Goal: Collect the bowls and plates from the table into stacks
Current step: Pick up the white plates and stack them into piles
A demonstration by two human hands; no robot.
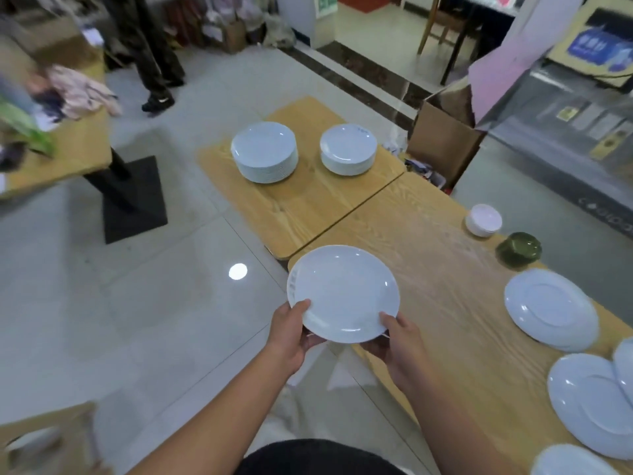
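Observation:
I hold a white plate (343, 293) level over the near left corner of the wooden table (428, 269). My left hand (291, 332) grips its near left rim, thumb on top. My right hand (394, 341) grips the near right rim the same way. Two stacks of white plates stand on the far table: a tall one (264, 151) and a lower one (348, 149). Loose white plates lie at the right: one upside down (550, 308), others overlapping (596, 402) and one at the bottom edge (572, 461). A stack of small white bowls (483, 220) and a green bowl (519, 250) sit far right.
A cardboard box (445, 138) stands on the floor beyond the tables. Another wooden table (58, 156) with clothes on it is at the left, on a black pedestal base (133, 200). A person's legs (154, 63) stand at the back. Tiled floor lies to my left.

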